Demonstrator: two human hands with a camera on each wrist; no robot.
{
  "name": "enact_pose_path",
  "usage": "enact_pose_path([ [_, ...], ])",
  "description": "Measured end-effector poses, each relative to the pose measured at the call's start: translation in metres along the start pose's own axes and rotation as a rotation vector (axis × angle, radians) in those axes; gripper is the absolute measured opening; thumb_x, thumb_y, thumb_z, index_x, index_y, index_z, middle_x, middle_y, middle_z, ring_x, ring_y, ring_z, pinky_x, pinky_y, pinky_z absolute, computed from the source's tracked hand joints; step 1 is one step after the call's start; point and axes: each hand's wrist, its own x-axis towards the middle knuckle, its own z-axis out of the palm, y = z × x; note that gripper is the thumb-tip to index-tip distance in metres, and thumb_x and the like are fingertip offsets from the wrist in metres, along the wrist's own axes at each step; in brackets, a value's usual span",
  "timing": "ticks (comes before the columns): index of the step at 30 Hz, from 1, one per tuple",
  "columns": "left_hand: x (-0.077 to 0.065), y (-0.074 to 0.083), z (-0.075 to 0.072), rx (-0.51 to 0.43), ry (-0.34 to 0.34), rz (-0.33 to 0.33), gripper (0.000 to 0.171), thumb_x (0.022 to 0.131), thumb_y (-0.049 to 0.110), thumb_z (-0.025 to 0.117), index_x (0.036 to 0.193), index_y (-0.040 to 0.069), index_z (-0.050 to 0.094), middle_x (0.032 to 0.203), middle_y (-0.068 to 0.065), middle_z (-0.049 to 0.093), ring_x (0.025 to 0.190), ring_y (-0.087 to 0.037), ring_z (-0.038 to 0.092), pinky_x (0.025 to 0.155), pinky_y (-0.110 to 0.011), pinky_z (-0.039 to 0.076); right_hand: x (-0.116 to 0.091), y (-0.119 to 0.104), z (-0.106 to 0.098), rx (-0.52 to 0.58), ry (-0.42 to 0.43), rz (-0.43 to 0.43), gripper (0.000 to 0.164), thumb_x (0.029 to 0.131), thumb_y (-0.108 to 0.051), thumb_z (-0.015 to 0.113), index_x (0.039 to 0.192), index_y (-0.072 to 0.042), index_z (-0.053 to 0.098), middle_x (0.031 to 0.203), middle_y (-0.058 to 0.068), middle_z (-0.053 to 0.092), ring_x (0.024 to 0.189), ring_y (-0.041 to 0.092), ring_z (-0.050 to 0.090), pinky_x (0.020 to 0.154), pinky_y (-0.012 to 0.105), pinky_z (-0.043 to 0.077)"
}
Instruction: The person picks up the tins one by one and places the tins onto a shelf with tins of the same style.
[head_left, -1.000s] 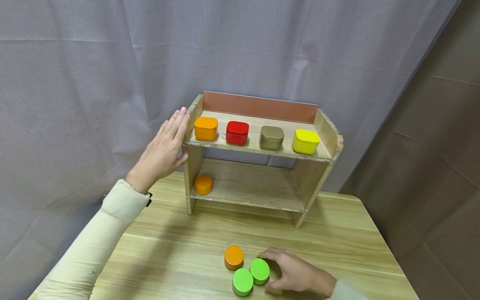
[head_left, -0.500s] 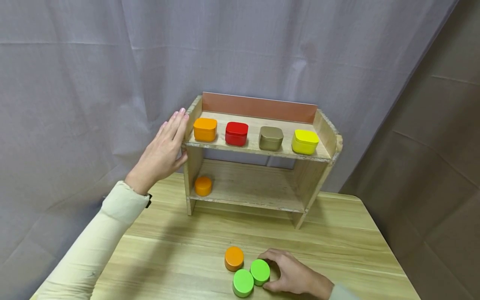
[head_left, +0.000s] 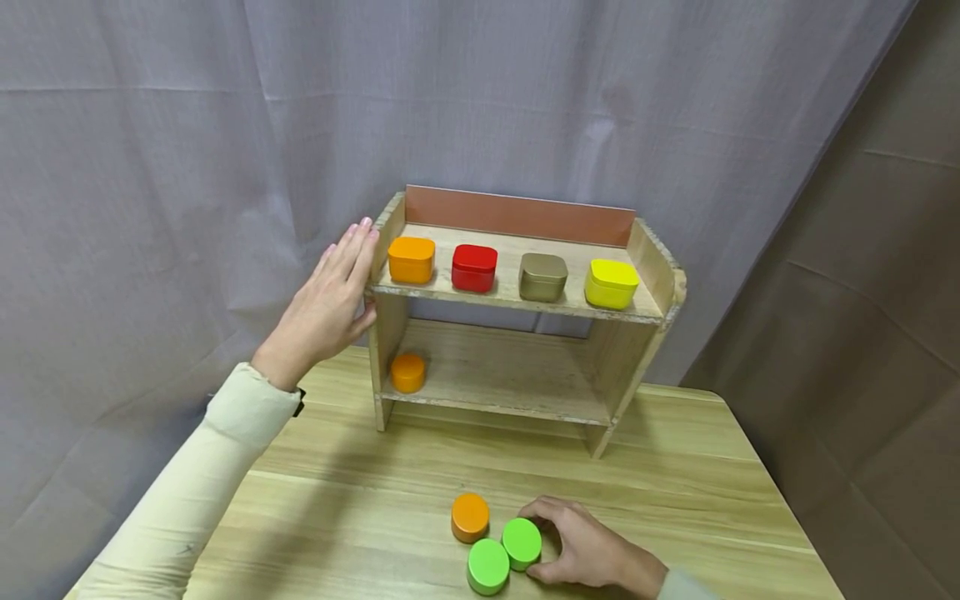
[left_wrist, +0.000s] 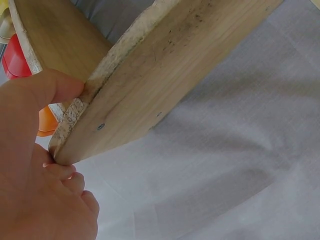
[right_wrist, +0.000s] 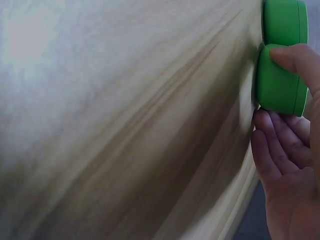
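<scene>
My left hand (head_left: 321,300) holds the left side panel of a small two-tier wooden shelf (head_left: 491,408). In the left wrist view its thumb lies on the front edge of the panel (left_wrist: 120,105), with the other fingers at the panel's end. Down on the table my right hand (head_left: 581,543) grips a small round green lidded box (head_left: 521,540), thumb on the near side and fingers on the far side. A second green box (head_left: 488,567) stands against it, and a round orange box (head_left: 470,517) sits just behind. The right wrist view shows the gripped green box (right_wrist: 280,85) upright.
Along the top tier stand orange (head_left: 412,260), red (head_left: 474,268), olive (head_left: 543,277) and yellow (head_left: 612,285) rounded-square boxes. Another round orange box (head_left: 408,373) is at the lower tier's left end. Grey curtain (head_left: 480,92) hangs behind the wooden table (head_left: 675,483).
My right thumb has moved in against the green box, closing the grip on it. The left hand and the shelf have stayed put.
</scene>
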Motion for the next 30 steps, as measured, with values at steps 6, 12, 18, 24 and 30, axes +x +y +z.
enact_pose_path([
  [6,0.0,0.001,0.0,0.003,-0.001,-0.002,0.098,0.08,0.016,0.068,0.156,0.005,0.006,0.165,-0.011,0.002,0.152,-0.03,0.013,0.122,-0.051,0.021,0.0,0.001,-0.004,-0.004,-0.006,0.039,0.052,0.074,-0.04,0.08,0.119,-0.032,0.056,0.112,-0.024,0.059,0.101,-0.004,0.056,0.092,0.025,0.054],
  [12,0.0,0.001,-0.001,0.012,-0.003,-0.005,0.098,0.081,0.017,0.068,0.156,0.005,0.006,0.165,-0.011,0.002,0.152,-0.03,0.013,0.122,-0.051,0.022,0.0,0.001,-0.011,0.001,-0.002,0.046,0.053,0.073,-0.038,0.081,0.119,-0.034,0.055,0.114,-0.023,0.059,0.103,-0.003,0.056,0.094,0.026,0.053],
  [18,0.0,0.001,-0.001,0.017,0.002,-0.004,0.097,0.08,0.017,0.068,0.156,0.004,0.008,0.165,-0.013,0.005,0.152,-0.031,0.014,0.121,-0.053,0.024,0.005,-0.002,-0.022,0.0,0.013,-0.018,0.052,0.075,-0.033,0.08,0.121,-0.026,0.056,0.115,-0.018,0.061,0.102,0.0,0.058,0.091,0.027,0.055],
  [24,-0.001,0.001,0.001,0.022,0.009,-0.003,0.097,0.08,0.016,0.068,0.155,0.003,0.008,0.165,-0.013,0.005,0.151,-0.031,0.015,0.12,-0.053,0.025,0.014,-0.009,-0.035,0.02,-0.01,-0.003,0.054,0.075,-0.032,0.08,0.123,-0.025,0.057,0.116,-0.018,0.062,0.104,0.003,0.061,0.091,0.03,0.056],
  [30,0.0,0.001,0.001,0.023,0.006,0.0,0.098,0.08,0.016,0.068,0.156,0.004,0.007,0.165,-0.013,0.004,0.152,-0.031,0.014,0.121,-0.052,0.024,0.028,-0.015,-0.049,-0.024,0.02,-0.051,0.054,0.072,-0.031,0.082,0.12,-0.023,0.059,0.111,-0.017,0.065,0.099,0.001,0.061,0.088,0.03,0.057],
])
